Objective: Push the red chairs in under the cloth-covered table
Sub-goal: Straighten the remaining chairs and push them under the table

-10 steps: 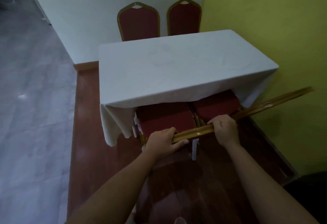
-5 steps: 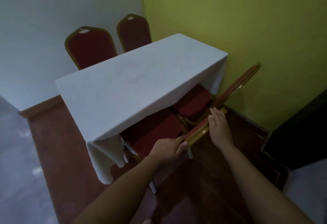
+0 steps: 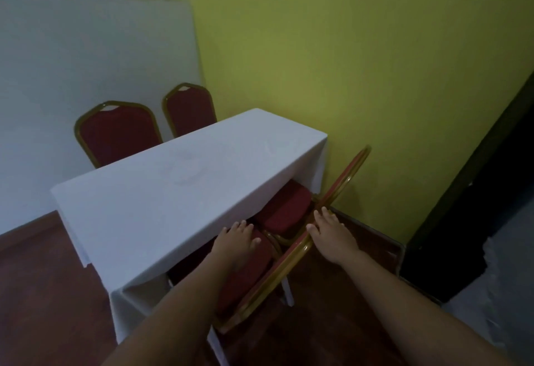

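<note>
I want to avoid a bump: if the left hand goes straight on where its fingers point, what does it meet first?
Most likely the hanging edge of the white tablecloth: the left hand lies flat over the near chair's red seat, fingertips already at that edge. Depth is unclear.

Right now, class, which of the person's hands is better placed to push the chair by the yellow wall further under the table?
Right. The right hand lies open at that chair's gold backrest; the left hand is over the nearer chair's seat.
</note>
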Motion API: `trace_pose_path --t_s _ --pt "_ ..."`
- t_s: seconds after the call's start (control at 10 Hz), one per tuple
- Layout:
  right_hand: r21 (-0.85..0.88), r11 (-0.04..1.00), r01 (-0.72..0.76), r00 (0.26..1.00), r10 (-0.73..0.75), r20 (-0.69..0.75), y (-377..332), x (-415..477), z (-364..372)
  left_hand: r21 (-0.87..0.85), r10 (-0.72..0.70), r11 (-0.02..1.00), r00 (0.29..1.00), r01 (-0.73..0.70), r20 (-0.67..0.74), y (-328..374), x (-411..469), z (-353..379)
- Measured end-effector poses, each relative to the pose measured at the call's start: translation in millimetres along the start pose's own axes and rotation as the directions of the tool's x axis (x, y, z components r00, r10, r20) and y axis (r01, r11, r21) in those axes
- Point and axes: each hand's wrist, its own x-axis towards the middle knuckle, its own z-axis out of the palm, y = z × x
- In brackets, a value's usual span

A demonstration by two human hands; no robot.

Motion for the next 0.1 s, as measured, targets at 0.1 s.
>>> trace_pose_path --t_s 0.1 --pt "-0.059 0.998 -0.032 0.999 0.030 -0.039 -9.1 14.3 -34.8 0.098 -0.008 0.995 0.999 0.011 -0.034 0.2 27.6 -41.2"
